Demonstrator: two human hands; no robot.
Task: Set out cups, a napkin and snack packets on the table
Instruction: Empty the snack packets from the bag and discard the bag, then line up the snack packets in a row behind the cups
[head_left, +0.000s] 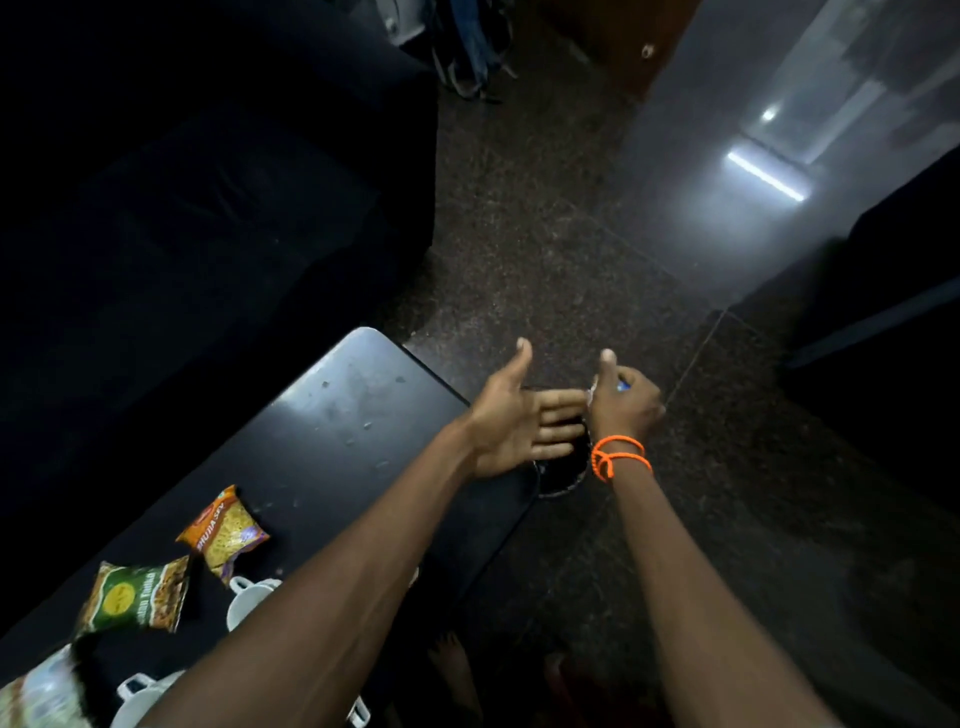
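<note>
Past the right end of the dark table (332, 415), both my hands hang over a round dark container (561, 480) on the floor. My left hand (511, 415) is open, fingers straight and thumb raised. With an orange cord at its wrist, my right hand (626, 402) curls round a small whitish and blue scrap that is mostly hidden. An orange snack packet (223, 532) and a green snack packet (135, 597) lie on the table. Beside them stands a white cup (249, 603). Another white cup (137, 699) and a pale packet (41, 691) sit at the bottom left.
A dark sofa (208, 208) runs along the table's far side. Speckled dark floor (545, 260) stretches ahead, with dark furniture (883, 322) at the right. My left forearm crosses over the table's near part and hides some of what stands there.
</note>
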